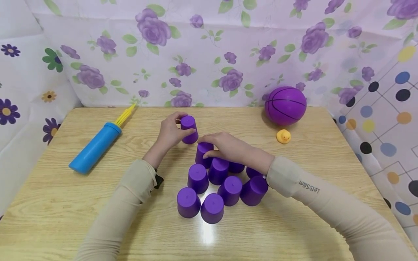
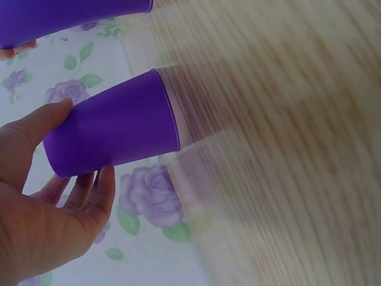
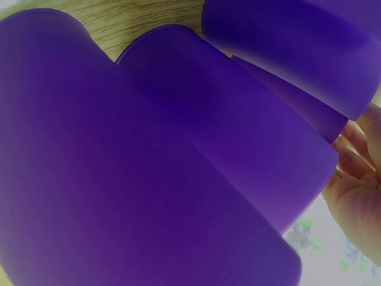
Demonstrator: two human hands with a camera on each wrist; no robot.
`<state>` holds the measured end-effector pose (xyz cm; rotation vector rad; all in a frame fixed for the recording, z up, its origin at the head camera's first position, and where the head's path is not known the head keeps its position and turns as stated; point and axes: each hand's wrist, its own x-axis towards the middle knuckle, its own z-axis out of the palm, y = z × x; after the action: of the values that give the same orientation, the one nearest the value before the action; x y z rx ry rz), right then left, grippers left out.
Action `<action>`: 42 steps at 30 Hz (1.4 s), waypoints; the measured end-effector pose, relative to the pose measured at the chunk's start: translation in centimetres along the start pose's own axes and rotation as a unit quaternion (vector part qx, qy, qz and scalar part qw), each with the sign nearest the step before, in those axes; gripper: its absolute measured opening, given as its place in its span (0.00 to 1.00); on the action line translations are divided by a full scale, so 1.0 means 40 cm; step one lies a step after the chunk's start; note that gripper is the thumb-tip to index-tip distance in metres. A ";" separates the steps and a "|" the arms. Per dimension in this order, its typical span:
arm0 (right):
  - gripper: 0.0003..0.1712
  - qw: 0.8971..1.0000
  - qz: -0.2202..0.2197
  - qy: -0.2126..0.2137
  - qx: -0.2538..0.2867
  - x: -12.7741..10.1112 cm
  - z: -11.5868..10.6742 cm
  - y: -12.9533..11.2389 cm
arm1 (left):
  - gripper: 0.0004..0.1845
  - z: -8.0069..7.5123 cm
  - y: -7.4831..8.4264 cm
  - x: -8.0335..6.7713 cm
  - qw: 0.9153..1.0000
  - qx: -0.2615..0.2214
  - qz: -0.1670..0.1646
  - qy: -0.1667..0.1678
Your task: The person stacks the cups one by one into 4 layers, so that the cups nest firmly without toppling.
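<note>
My left hand (image 1: 169,132) holds an upside-down purple cup (image 1: 188,123) between thumb and fingers, toward the back of the table. In the left wrist view that cup (image 2: 116,122) has its rim close over the wood. To the right and nearer, my right hand (image 1: 230,148) grips another upside-down purple cup (image 1: 201,159), thumb on the near side and fingers behind. Several more inverted cups stand grouped in front, among them one at the near edge (image 1: 212,208). My right forearm partly covers the cups at the group's right. Large cups (image 3: 149,179) fill most of the right wrist view.
A blue hand pump (image 1: 96,148) with a yellow nozzle lies at the left. At the back right are a purple ball (image 1: 285,105) with black lines and a small yellow rubber duck (image 1: 283,136). A flowered cloth (image 1: 202,54) hangs behind the wooden table (image 1: 65,210).
</note>
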<state>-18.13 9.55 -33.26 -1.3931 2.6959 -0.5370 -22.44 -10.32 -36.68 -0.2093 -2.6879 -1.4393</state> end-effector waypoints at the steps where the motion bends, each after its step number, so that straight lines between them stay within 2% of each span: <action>1: 0.24 1.000 -0.001 0.002 -0.003 -0.001 0.001 0.002 | 0.31 -0.001 0.000 0.000 1.000 0.000 0.000 -0.002; 9: 0.25 1.000 0.004 0.002 -0.012 -0.005 0.004 0.001 | 0.40 -0.009 -0.009 -0.015 0.998 0.018 -0.029 -0.046; 13: 0.24 1.000 0.015 0.001 -0.008 -0.006 0.006 -0.004 | 0.43 -0.022 -0.012 -0.040 0.999 0.033 -0.030 -0.032; 16: 0.25 1.000 0.018 -0.006 -0.005 -0.004 0.006 -0.007 | 0.41 -0.034 -0.001 -0.080 0.999 0.041 -0.003 -0.002; 19: 0.25 1.000 0.018 -0.016 -0.009 -0.004 0.003 -0.004 | 0.35 -0.040 0.023 -0.136 0.997 0.059 0.044 0.016; 21: 0.25 1.000 0.015 -0.021 -0.008 -0.004 -0.001 -0.001 | 0.30 -0.042 0.046 -0.176 0.995 0.061 0.080 0.016; 25: 0.27 0.999 0.005 -0.031 0.004 0.000 -0.012 0.002 | 0.23 -0.042 0.084 -0.243 0.989 0.048 0.138 -0.009; 29: 0.28 0.999 -0.007 -0.049 0.007 0.002 -0.021 0.001 | 0.21 -0.031 0.102 -0.285 0.983 0.034 0.172 -0.050; 33: 0.27 0.999 -0.009 -0.044 0.014 -0.006 -0.031 0.001 | 0.21 -0.016 0.101 -0.301 0.977 0.035 0.189 -0.091; 42: 0.29 0.997 0.010 0.046 0.058 -0.040 -0.097 0.012 | 0.25 -0.030 0.094 -0.307 0.964 0.076 0.190 -0.172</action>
<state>-18.37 12.15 -29.96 -1.3423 2.6964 -0.7591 -9.73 -10.23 -34.66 -0.9854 -2.7825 -1.1633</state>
